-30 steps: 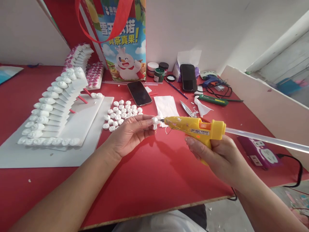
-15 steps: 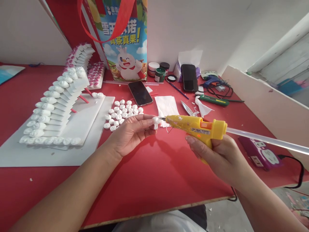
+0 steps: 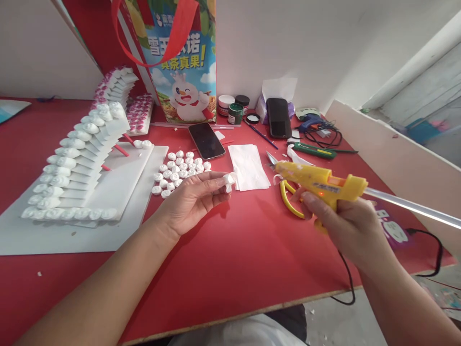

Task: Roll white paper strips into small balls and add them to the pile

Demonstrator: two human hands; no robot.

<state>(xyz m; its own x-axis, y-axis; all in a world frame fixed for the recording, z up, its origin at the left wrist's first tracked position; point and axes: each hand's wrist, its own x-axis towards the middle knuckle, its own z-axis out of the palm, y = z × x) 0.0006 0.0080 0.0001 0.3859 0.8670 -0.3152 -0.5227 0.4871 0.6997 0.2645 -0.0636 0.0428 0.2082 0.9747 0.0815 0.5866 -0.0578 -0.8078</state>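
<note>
Left hand (image 3: 196,198): while the glue gun (image 3: 306,174) is held apart from it, thumb and fingers pinch a small white flower (image 3: 230,179) above the red table (image 3: 223,269).
Right hand (image 3: 345,218): wrapped around the glue gun's handle; a clear glue stick (image 3: 410,206) juts from the back.
Flower group (image 3: 183,173): loose white flowers lying on the table just beyond the left hand.
White paper (image 3: 250,168): flat sheets lying near the held flower.
</note>
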